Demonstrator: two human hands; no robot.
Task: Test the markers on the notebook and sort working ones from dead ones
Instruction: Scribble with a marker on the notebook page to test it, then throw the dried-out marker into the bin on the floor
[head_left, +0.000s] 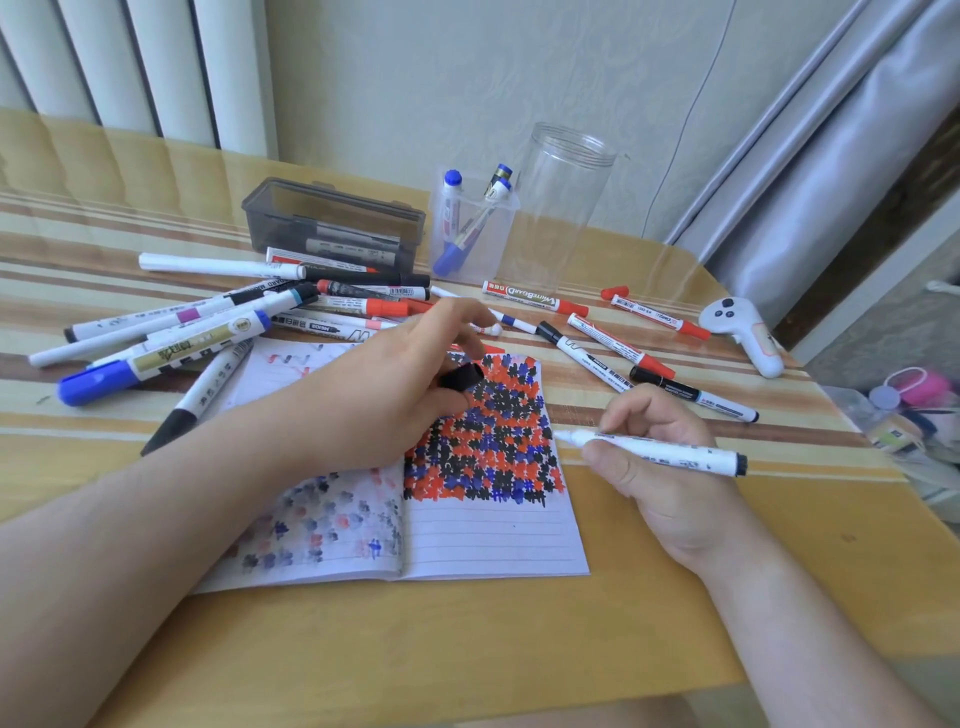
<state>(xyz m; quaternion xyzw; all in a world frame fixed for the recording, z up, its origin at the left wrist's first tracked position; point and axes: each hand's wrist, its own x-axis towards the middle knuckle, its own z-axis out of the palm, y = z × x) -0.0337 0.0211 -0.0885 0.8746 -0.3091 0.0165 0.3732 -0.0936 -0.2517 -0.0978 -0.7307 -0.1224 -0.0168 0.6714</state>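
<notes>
An open lined notebook (488, 540) lies on the table, its right page thick with red, blue and black marks. My left hand (384, 395) rests on the notebook and pinches a black marker cap (461, 375) between thumb and finger. My right hand (660, 467) grips an uncapped white marker (660, 448), its pale tip pointing left at the right edge of the page. Several capped markers lie in a pile (208, 322) beyond the notebook on the left, and several more (613, 338) are scattered on the right.
A grey lidded box (332, 218) with markers inside stands at the back. Beside it are a small clear holder (472, 228) with blue-capped markers and a tall clear jar (561, 208). A white controller (743, 332) lies at the right table edge. Curtains hang at right.
</notes>
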